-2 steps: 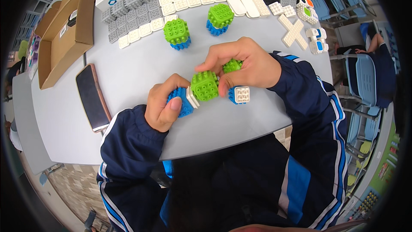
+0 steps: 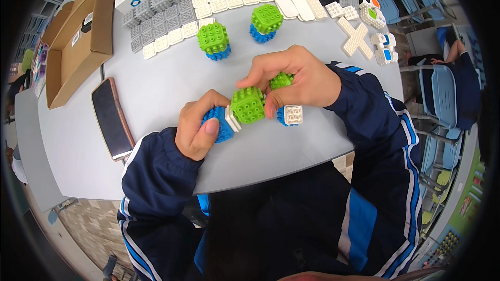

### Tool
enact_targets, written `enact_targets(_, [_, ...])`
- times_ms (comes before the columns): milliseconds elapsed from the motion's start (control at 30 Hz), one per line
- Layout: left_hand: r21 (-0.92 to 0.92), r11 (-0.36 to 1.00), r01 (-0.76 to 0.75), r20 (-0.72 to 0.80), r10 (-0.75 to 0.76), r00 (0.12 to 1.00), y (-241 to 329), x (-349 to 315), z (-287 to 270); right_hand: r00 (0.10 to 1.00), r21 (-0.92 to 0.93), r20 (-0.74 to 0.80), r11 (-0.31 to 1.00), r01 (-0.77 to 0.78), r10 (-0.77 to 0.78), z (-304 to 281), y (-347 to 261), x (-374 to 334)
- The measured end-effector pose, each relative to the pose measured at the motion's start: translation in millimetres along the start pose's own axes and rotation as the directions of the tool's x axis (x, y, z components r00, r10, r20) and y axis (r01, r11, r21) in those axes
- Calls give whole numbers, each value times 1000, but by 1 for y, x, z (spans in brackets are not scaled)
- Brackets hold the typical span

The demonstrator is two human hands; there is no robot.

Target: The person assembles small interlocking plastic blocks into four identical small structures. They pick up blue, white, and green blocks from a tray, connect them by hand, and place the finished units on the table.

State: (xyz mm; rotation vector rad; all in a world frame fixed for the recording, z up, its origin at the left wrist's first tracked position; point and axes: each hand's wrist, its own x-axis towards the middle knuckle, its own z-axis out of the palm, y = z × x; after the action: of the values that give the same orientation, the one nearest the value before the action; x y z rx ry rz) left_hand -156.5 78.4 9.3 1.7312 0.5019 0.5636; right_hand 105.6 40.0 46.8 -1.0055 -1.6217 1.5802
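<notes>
A: While left fingers pinch the blue cube, where's the green cube?

B: Against the white plates, right fingers pinching it; join perhaps unfinished. Two stacks stand assembled on the table.

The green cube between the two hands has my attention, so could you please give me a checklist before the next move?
1. Left hand holding the blue cube: ok.
2. Right hand firmly gripping the green cube: cannot tell; its thumb overlaps the right edge.
3. White plates between both cubes: ok.
4. Plates fully seated against the green cube: cannot tell.
5. Space around the right hand free: not ok; another green block and a white-faced blue block are close.
</notes>
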Motion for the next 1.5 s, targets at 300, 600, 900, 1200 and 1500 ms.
enact_targets(300, [10, 1000, -15, -34, 16, 999, 0, 5, 1, 999, 15, 45, 1000, 19, -20, -3, 0, 2])
enact_targets(600, [-63, 996, 58, -20, -59, 998, 2, 4, 0, 999, 73, 52, 997, 6, -10, 2, -5, 2])
enact_targets(900, [-50, 996, 80, 24, -79, 997, 3, 5, 0, 997, -6, 57, 998, 61, -60, -1, -1, 0])
enact_targets(1200, [-32, 996, 88, 21, -88, 996, 4, 4, 0, 998, 85, 56, 996, 26, -31, 5, 0, 0])
enact_targets(1500, [0, 996, 86, 76, -86, 993, -1, 7, -1, 998, 74, 47, 996, -48, 44, 3, -1, 0])
